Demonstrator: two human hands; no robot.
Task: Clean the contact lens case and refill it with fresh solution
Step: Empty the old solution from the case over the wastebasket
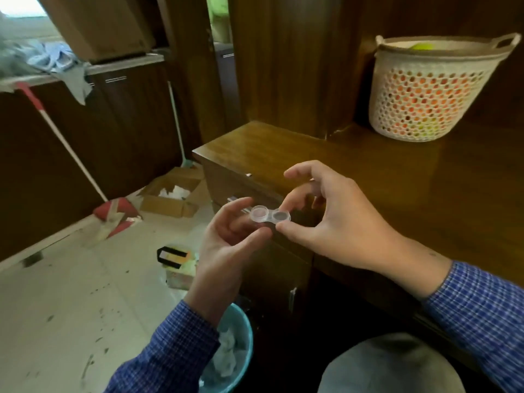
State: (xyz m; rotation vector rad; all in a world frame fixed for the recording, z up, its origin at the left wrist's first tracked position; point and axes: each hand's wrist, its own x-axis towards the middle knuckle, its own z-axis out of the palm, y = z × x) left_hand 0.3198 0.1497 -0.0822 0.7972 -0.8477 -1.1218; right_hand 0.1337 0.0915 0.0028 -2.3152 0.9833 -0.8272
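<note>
A clear plastic contact lens case [270, 215] with two round wells, both uncapped, is held in the air in front of a wooden cabinet. My left hand [226, 245] supports its left end from below with fingertips and thumb. My right hand [329, 219] pinches its right end between thumb and a finger, the other fingers raised and loosely spread. No caps and no solution bottle are in view.
The wooden cabinet top [368, 171] lies behind the hands, with a white perforated basket [425, 89] at its back right. A teal waste bin [232, 355] with crumpled tissue stands below my left arm. An open cardboard box [173, 197] and a red mop [113, 214] are on the floor.
</note>
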